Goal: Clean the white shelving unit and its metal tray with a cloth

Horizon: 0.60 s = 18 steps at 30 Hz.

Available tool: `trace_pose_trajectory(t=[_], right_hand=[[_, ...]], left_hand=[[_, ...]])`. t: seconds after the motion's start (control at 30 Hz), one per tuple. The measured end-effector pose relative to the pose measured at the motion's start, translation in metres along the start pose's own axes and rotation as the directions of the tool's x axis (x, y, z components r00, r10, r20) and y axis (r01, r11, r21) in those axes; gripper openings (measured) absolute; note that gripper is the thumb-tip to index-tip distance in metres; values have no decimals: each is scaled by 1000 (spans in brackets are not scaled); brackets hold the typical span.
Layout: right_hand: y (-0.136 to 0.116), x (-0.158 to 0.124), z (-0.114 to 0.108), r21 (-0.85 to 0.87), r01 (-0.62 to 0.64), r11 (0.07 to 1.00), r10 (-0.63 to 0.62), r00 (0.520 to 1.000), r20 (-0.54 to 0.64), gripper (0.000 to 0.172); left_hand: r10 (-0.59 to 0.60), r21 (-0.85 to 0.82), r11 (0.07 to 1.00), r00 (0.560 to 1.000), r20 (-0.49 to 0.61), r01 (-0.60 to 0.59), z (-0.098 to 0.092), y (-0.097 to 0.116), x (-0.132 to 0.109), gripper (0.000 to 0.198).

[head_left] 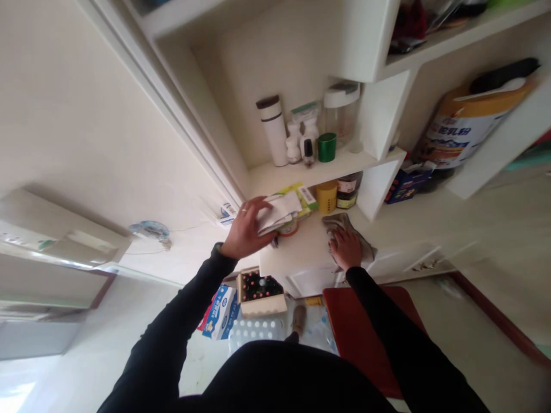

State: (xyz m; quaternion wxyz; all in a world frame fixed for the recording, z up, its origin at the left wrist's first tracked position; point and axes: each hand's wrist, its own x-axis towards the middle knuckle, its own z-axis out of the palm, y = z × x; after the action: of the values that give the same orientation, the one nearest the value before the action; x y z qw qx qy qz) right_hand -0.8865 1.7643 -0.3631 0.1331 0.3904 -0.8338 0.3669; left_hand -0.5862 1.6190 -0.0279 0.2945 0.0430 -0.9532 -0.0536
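Observation:
In my left hand (249, 228) is a small stack of white packets (279, 211), gripped between thumb and fingers above the counter. Behind it lies a yellow-green box (305, 198), and a round item with an orange rim (289, 229) shows partly below the packets. My right hand (345, 248) presses a crumpled grey-brown cloth (344, 222) on the counter (303, 249), its fingers bent over the fabric. Just beyond the cloth stand a yellow canister (326, 197) and dark-lidded jars (348, 190).
The shelf above holds a white thermos (275, 132), small white bottles (293, 148), a green tin (327, 147) and a clear jar (342, 115). Below are a carton of bottles (262, 304), a pack of white-capped bottles (253, 332) and a red stool (370, 332).

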Motion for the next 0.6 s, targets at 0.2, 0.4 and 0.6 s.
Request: trace_pose_trajectory(t=[0.2,0.4,0.6], right_hand=[[-1,-7,4,-56,24,998,-26,999,-29,51],[2,-6,14,-139,39,989,-46,998,-51,53],[4,-8,17,-148,44,988,-54,997,-63,53]], left_hand=[[-80,98,993,985,151,66,-11,-23,82,60],[-161,177,976,971,179,130,-3,-43,107,57],[-308,226,938,930,203,262,4,-45,119,60]])
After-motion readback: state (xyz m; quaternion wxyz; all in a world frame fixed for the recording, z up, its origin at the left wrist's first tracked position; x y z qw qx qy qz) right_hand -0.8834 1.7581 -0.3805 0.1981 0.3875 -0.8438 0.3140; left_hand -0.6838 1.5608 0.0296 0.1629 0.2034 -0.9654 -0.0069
